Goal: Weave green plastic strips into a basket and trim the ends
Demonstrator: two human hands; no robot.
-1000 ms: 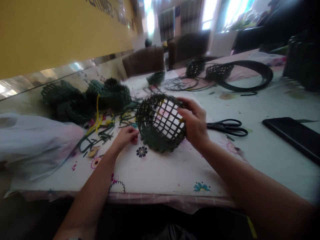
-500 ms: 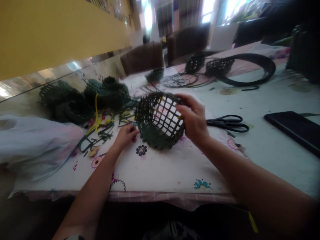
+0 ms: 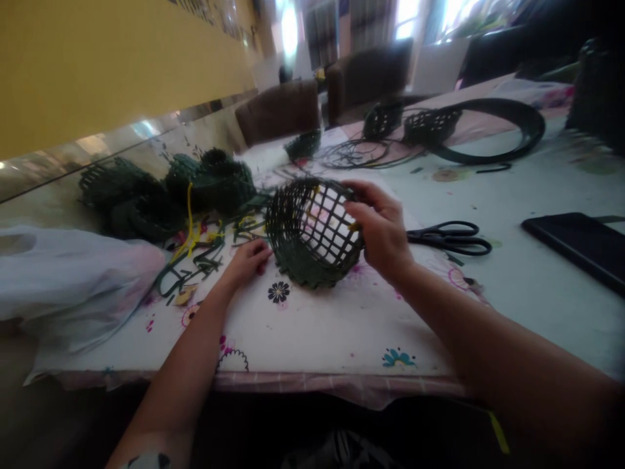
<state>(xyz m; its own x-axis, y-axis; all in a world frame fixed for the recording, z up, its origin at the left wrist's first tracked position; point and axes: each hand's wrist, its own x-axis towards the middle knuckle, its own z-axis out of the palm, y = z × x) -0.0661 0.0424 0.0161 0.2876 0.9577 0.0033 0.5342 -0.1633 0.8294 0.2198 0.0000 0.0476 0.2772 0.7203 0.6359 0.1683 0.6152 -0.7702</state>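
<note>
A dark green woven basket (image 3: 312, 264) is tilted so that its open lattice bottom shows the white tablecloth through it. On its right side my right hand (image 3: 383, 225) grips the rim, thumb inside and fingers behind. My left hand (image 3: 248, 262) rests low over the cloth, just left of the basket, its fingers curled together; what they hold, if anything, is hidden. Black-handled scissors (image 3: 452, 238) lie right of my right hand, their blades partly hidden behind it. Cut green strips (image 3: 193, 277) and yellow strips (image 3: 191, 231) are scattered left of my left hand.
More green woven pieces (image 3: 205, 182) are heaped at the back left. A white plastic bag (image 3: 73, 280) sits on the left. Small baskets (image 3: 432, 124) and a wide coil of strip (image 3: 532, 137) stand at the back. A dark phone (image 3: 581, 244) lies right.
Almost nothing differs. The view has shifted slightly, and both hands and the basket keep nearly the same pose.
</note>
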